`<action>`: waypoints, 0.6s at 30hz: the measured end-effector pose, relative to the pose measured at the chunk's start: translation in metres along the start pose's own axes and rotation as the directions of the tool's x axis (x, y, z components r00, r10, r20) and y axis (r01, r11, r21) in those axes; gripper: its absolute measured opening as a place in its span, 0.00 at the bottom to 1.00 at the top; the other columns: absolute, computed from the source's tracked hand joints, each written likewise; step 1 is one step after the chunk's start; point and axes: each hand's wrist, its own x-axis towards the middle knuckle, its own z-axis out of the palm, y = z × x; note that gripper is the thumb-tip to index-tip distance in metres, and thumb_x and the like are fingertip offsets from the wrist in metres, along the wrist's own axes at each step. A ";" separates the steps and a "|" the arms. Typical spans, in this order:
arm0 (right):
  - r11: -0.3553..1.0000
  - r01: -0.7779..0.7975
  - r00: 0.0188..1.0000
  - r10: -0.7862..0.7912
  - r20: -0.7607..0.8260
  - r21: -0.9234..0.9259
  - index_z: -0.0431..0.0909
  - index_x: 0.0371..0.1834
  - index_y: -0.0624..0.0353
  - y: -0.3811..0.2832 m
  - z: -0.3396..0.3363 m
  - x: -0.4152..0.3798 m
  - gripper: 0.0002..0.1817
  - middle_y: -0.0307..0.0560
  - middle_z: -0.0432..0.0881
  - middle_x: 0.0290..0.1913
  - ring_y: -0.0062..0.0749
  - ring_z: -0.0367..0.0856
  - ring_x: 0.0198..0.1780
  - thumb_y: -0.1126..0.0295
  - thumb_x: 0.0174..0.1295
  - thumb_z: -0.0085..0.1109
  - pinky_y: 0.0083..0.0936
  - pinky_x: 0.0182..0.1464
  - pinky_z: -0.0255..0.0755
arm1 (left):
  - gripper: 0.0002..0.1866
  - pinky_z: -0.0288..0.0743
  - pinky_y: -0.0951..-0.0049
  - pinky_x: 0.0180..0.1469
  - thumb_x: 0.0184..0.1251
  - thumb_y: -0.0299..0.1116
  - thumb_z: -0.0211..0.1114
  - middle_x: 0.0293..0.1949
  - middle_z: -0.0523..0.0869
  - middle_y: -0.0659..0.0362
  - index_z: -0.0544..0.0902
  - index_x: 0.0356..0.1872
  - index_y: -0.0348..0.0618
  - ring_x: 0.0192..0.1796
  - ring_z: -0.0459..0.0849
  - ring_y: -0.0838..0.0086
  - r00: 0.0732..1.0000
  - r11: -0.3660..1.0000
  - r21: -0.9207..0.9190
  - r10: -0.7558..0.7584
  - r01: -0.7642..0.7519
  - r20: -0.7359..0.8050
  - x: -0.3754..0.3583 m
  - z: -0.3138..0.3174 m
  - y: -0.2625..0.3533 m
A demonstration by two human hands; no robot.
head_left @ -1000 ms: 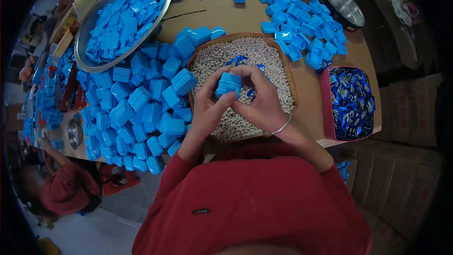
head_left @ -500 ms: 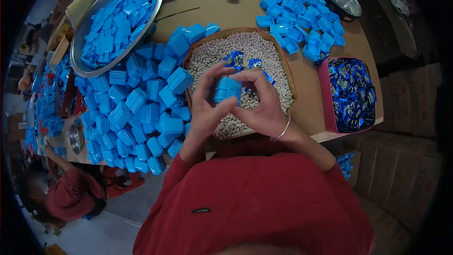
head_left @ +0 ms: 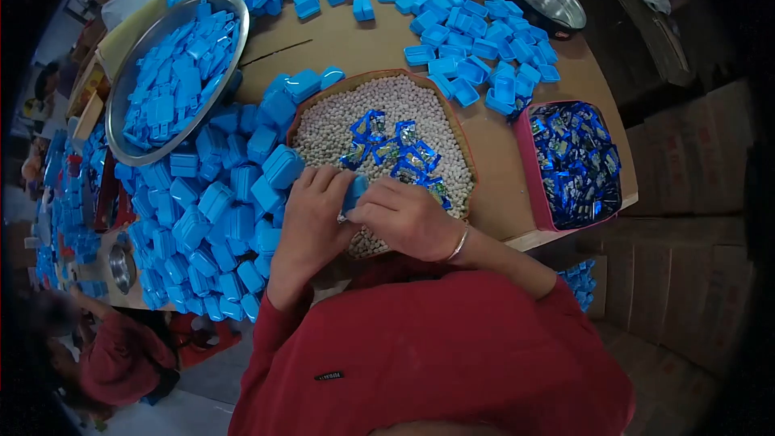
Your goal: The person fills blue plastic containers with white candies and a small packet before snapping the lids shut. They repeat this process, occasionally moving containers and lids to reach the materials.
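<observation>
A small blue plastic box (head_left: 355,191) is between my hands, over the near edge of a tray (head_left: 466,141) of small pale round balls (head_left: 323,125). My left hand (head_left: 315,214) wraps the box from the left, its fingers over the top. From the right, my right hand (head_left: 412,218) has its curled fingers pressed against the box, with a bracelet at the wrist. Most of the box is hidden by the fingers. Just beyond my hands, several shiny blue packets (head_left: 387,149) lie on the balls.
Closed blue boxes (head_left: 214,202) are heaped left of the tray. A metal bowl (head_left: 242,32) holds flat blue pieces. Open blue boxes (head_left: 484,48) spread at the back, near a metal pan (head_left: 541,0). A pink-sided container (head_left: 533,173) of packets stands right. A person (head_left: 121,355) sits lower left.
My hands have come nearer and slightly left with the blue box, and they now cover more of it. The packets on the balls show more fully. The whole view has shifted.
</observation>
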 end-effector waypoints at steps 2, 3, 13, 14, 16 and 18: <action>0.998 -0.045 0.997 0.049 -0.067 0.052 0.76 0.30 0.60 0.000 -0.005 0.002 0.07 0.44 0.75 0.30 0.38 0.77 0.33 0.79 0.48 0.63 0.27 0.33 0.73 | 0.27 0.72 0.66 0.46 0.43 0.26 0.69 0.43 0.77 0.48 0.76 0.50 0.37 0.45 0.78 0.56 1.000 0.981 -0.195 0.013 -0.013 -0.002 0.002 0.004 0.000; 0.995 -0.061 0.994 0.068 -0.089 0.075 0.76 0.30 0.60 0.000 -0.007 0.001 0.07 0.44 0.75 0.30 0.37 0.77 0.32 0.79 0.48 0.63 0.26 0.33 0.73 | 0.27 0.71 0.68 0.48 0.45 0.27 0.68 0.43 0.77 0.49 0.76 0.51 0.37 0.46 0.78 0.58 1.000 0.935 -0.354 -0.010 0.015 0.017 0.001 0.011 -0.002; 0.809 -0.458 0.873 0.488 0.014 0.369 0.78 0.29 0.64 0.022 -0.040 -0.008 0.05 0.45 0.79 0.27 0.25 0.80 0.28 0.75 0.54 0.64 0.21 0.31 0.73 | 0.24 0.68 0.74 0.52 0.52 0.23 0.64 0.49 0.74 0.56 0.73 0.54 0.40 0.49 0.74 0.73 0.921 0.740 -0.672 -0.283 0.033 -0.266 0.003 0.066 0.011; 0.838 -0.435 0.891 0.453 0.025 0.330 0.78 0.29 0.64 0.023 -0.045 -0.009 0.05 0.46 0.79 0.27 0.26 0.80 0.28 0.75 0.54 0.64 0.22 0.31 0.73 | 0.26 0.70 0.74 0.49 0.45 0.23 0.69 0.46 0.76 0.56 0.74 0.50 0.40 0.45 0.76 0.72 0.917 0.776 -0.630 -0.235 -0.023 -0.323 0.006 0.070 0.005; 0.863 -0.408 0.912 0.402 0.084 0.300 0.76 0.29 0.64 0.025 -0.048 -0.010 0.04 0.43 0.79 0.29 0.25 0.79 0.30 0.79 0.53 0.63 0.21 0.32 0.73 | 0.28 0.71 0.74 0.46 0.41 0.26 0.72 0.41 0.78 0.57 0.75 0.49 0.40 0.40 0.79 0.71 0.945 0.809 -0.586 -0.153 -0.048 -0.290 0.011 0.061 0.011; 0.905 -0.336 0.941 0.331 0.064 0.261 0.75 0.29 0.62 0.027 -0.046 -0.012 0.05 0.46 0.78 0.27 0.32 0.80 0.27 0.77 0.52 0.63 0.25 0.29 0.72 | 0.28 0.72 0.74 0.43 0.40 0.27 0.73 0.37 0.79 0.58 0.75 0.48 0.39 0.38 0.79 0.73 0.920 0.844 -0.515 -0.071 -0.151 -0.386 0.017 0.062 0.008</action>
